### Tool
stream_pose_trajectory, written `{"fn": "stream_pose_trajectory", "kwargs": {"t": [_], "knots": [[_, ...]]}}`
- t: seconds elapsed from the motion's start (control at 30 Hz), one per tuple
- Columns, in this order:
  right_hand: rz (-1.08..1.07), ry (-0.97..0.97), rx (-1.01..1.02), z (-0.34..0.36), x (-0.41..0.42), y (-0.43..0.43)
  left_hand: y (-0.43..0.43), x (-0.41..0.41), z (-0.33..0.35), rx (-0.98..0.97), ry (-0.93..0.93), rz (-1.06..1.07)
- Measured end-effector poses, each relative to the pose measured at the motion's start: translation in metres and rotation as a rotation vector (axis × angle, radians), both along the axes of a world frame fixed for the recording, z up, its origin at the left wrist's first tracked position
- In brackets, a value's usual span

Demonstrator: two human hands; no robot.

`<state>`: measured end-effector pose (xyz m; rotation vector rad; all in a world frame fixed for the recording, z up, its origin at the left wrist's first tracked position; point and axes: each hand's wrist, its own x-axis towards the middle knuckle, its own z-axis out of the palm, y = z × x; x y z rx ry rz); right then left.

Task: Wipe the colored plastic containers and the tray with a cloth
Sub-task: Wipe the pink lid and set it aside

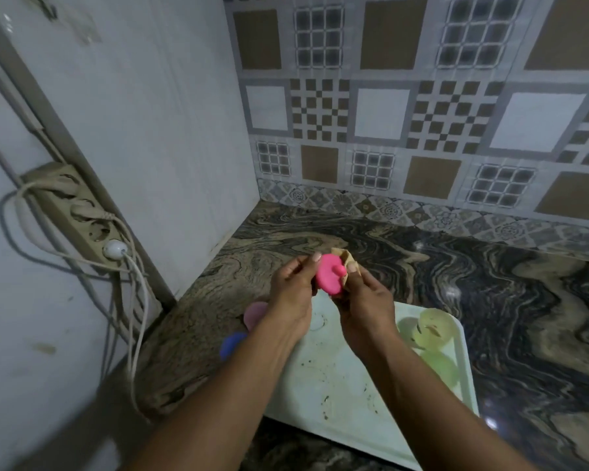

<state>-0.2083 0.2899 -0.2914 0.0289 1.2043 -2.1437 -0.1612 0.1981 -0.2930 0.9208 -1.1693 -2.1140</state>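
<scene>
A bright pink plastic lid (330,275) with a small knob is held up above the counter between both hands. My left hand (291,289) grips its left edge. My right hand (361,294) presses a beige cloth (344,258) against its right side. Below lies a pale green tray (334,382) with dark specks of dirt on it. Two translucent yellow-green containers (434,329) and a green one (441,370) sit at the tray's right side. A pale pink container (255,313) and a blue one (232,345) rest on the counter left of the tray, partly hidden by my left forearm.
The marbled brown-and-black counter (490,283) runs to a patterned tile wall (422,113) at the back. A white panel (150,130) stands on the left. A power strip (79,209) with plugged cables (140,317) hangs beside it.
</scene>
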Motion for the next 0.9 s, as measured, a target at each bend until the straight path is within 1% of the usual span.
{"fn": "stream_pose_trajectory", "kwargs": {"t": [0.03,0.07,0.1,0.13,0.2,0.23,0.27,0.3,0.33,0.37,0.43,0.47,0.53,0.6,0.67,0.7,0.77,0.83,0.87,0.9], "knots": [[-0.078,-0.051,-0.005,-0.003,0.005,-0.004,0.008,-0.002,-0.004,0.012,-0.022,0.054],[-0.107,-0.067,0.008,-0.006,0.003,-0.004,0.014,0.0,-0.009,0.003,-0.067,0.065],[-0.087,-0.034,0.033,-0.005,-0.001,-0.003,0.015,0.006,-0.012,-0.011,-0.113,0.025],[-0.025,0.064,0.069,-0.004,-0.009,0.002,0.012,0.012,-0.013,-0.017,-0.154,-0.066],[0.126,0.344,0.177,0.004,-0.023,0.011,-0.002,0.025,-0.007,-0.026,-0.2,-0.28],[0.176,0.444,0.225,0.008,-0.028,0.012,-0.01,0.029,-0.002,-0.057,-0.209,-0.342],[0.193,0.478,0.262,0.01,-0.031,0.011,-0.016,0.03,0.004,-0.109,-0.208,-0.375],[0.184,0.46,0.276,0.014,-0.032,0.007,-0.019,0.029,0.008,-0.169,-0.199,-0.382],[0.155,0.391,0.273,0.016,-0.034,0.001,-0.021,0.027,0.011,-0.213,-0.183,-0.377],[0.107,0.272,0.261,0.017,-0.038,-0.003,-0.021,0.026,0.011,-0.232,-0.156,-0.37],[-0.014,-0.012,0.198,0.015,-0.05,-0.009,-0.021,0.028,0.009,-0.205,-0.081,-0.338],[-0.04,-0.109,0.168,0.012,-0.057,-0.008,-0.022,0.03,0.007,-0.185,-0.051,-0.318],[0.06,-0.189,0.14,0.005,-0.064,-0.001,-0.023,0.034,0.002,-0.167,-0.014,-0.279],[0.277,-0.193,0.069,0.001,-0.058,0.004,-0.021,0.033,-0.005,-0.154,-0.013,-0.22],[0.471,-0.132,-0.052,0.004,-0.044,0.004,-0.019,0.031,-0.011,-0.184,-0.074,-0.166],[0.508,-0.076,-0.058,0.005,-0.037,0.003,-0.019,0.029,-0.014,-0.226,-0.122,-0.139],[0.457,0.128,0.039,0.001,-0.03,-0.003,-0.016,0.028,-0.018,-0.353,-0.233,-0.09],[0.386,0.356,0.186,-0.004,-0.033,-0.006,-0.014,0.03,-0.019,-0.612,-0.388,-0.019],[0.372,0.433,0.251,-0.006,-0.036,-0.007,-0.012,0.031,-0.02,-0.758,-0.43,0.034],[0.366,0.479,0.294,-0.006,-0.039,-0.008,-0.01,0.033,-0.02,-0.88,-0.414,0.063]]}}
